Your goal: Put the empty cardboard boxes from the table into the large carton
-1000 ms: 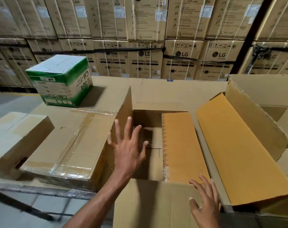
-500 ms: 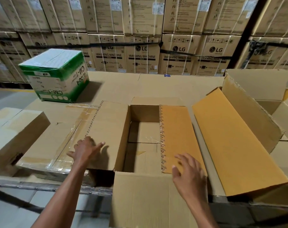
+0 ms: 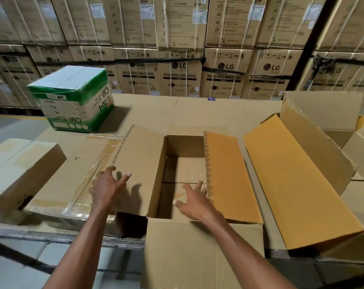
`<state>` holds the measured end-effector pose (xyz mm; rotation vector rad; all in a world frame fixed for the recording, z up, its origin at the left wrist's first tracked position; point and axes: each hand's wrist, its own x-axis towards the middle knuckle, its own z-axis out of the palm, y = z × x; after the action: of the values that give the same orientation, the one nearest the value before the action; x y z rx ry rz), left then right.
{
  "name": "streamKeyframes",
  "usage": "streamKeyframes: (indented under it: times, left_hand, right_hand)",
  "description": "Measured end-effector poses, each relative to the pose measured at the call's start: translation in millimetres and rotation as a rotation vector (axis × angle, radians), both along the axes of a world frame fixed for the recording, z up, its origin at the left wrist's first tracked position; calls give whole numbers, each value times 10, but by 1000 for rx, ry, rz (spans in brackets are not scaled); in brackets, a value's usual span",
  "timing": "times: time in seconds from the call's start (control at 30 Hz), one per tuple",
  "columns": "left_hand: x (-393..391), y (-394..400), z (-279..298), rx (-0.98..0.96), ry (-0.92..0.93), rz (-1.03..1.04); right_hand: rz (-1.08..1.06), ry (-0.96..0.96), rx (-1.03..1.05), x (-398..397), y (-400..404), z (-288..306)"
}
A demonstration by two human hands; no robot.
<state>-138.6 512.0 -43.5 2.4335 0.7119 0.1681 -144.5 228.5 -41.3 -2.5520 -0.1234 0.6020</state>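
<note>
Both hands are empty, fingers spread: the left hand (image 3: 108,187) flattens the open carton (image 3: 197,253)'s left flap (image 3: 139,163), the right hand (image 3: 192,200) reaches into its mouth at frame centre, apparently keeping it clear for boxes.

We have the open carton (image 3: 197,247) at the centre of the desk (image 3: 197,109), its near wall toward us and its flaps spread to 9 and 3 o'clock. In it, flat on its floor, lies a small box (image 3: 185,170). At 9 o'clock a taped box (image 3: 72,180) lies under the left flap, with another box (image 3: 16,174) further out the same way. At 11 o'clock stands a printed box (image 3: 72,101). At 3 o'clock sits a second open box (image 3: 302,174). At 12 o'clock, behind the desk, stacked cartons (image 3: 218,59) form a wall.
</note>
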Motion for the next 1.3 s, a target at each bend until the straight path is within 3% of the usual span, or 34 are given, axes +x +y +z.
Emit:
streamKeyframes:
  times: [0.33,0.43,0.57,0.83,1.07,1.3]
  left_hand:
    - [156,14,424,-13,-87,-174]
    - [197,-25,466,15,-49,-188]
    - [197,-130,546,41,-42,-207]
    - [470,-129,821,-152,19,-540]
    - [421,-577,892,-173,26,-409]
    - [318,-584,1289,-158,-63,-430]
  right_hand:
    - [8,-588,-288,323,-948,796]
    - [-178,-517,-319,488,-1346,884]
    - [-343,-326,-214,696,-1851,934]
    - [-246,-203,38,865,-2420,1015]
    - [-288,-268,78,809,-2297,979]
    - [-309,-299,80,671,-2175,1298]
